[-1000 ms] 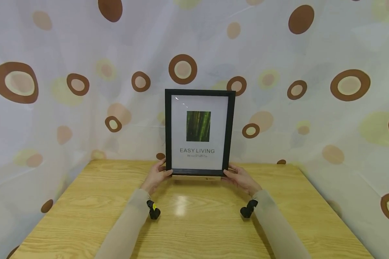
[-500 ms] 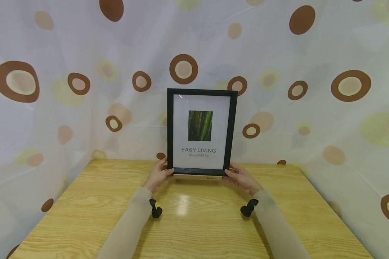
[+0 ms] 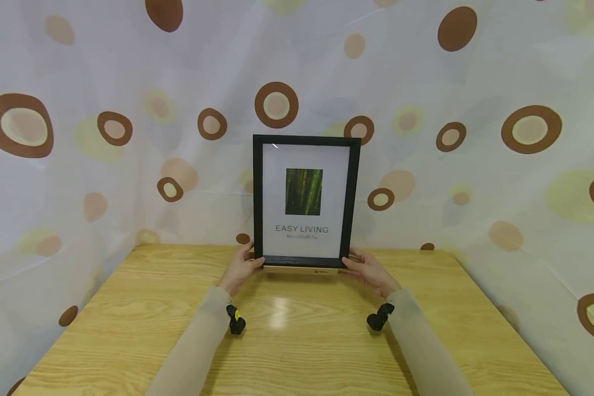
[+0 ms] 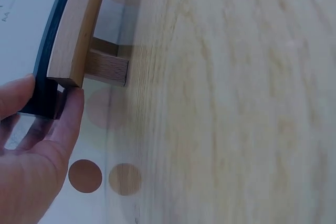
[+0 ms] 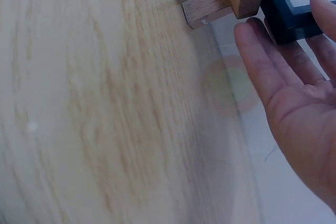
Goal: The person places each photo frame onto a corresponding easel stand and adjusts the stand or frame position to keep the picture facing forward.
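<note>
A black picture frame [image 3: 304,201] with a white insert, a green bamboo picture and the words EASY LIVING stands nearly upright at the back of the table. Under its bottom edge is a light wooden stand [image 3: 301,271], whose short foot shows in both wrist views. My left hand [image 3: 237,269] grips the frame's lower left corner, thumb in front and fingers behind and below. At the lower right corner my right hand [image 3: 373,273] holds the frame likewise, its thumb on the front. In the right wrist view, fingertips [image 5: 245,29] lie close to the end of the stand.
The light wood-grain table [image 3: 297,352] spreads out between and around both forearms. A pale curtain [image 3: 425,209] with brown and yellow spots hangs behind the table and along both sides. Black camera mounts [image 3: 236,320] sit on the wrists.
The head view has shifted slightly. Both hands keep their hold at the frame's lower corners, and the frame stays on the stand with no clear movement.
</note>
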### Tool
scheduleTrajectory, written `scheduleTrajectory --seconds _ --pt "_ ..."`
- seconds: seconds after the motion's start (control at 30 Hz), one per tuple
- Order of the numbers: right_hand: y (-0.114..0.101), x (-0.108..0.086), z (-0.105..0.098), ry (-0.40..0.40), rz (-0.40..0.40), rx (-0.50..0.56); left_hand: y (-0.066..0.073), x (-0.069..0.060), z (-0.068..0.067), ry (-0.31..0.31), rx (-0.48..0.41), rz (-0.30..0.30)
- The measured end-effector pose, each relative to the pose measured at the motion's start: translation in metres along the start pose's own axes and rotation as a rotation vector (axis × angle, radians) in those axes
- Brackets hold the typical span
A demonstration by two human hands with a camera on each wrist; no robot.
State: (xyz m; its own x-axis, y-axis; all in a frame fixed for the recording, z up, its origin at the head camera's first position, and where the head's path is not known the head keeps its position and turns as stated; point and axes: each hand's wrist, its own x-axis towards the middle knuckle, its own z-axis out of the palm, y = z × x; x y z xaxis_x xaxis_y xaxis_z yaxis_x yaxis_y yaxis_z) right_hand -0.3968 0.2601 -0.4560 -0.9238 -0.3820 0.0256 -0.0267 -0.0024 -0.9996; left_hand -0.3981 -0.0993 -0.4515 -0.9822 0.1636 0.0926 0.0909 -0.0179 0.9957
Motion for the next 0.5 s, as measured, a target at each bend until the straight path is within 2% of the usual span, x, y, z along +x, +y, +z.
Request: scheduleTrajectory --seconds 0.1,0.33,0.5 --pt "-0.004 -0.003 -0.001 0.016 -0.005 -0.029 0.001 -0.003 -0.003 -0.008 0.014 0.006" --pt "-0.010 -0.014 -0.007 0.049 -0.048 -0.005 0.008 -0.013 -0.012 0.006 0.179 -0.047" --pt "-0.014 -0.023 -0.010 0.064 -0.066 0.086 0.011 -0.024 -0.023 0.028 0.165 -0.024"
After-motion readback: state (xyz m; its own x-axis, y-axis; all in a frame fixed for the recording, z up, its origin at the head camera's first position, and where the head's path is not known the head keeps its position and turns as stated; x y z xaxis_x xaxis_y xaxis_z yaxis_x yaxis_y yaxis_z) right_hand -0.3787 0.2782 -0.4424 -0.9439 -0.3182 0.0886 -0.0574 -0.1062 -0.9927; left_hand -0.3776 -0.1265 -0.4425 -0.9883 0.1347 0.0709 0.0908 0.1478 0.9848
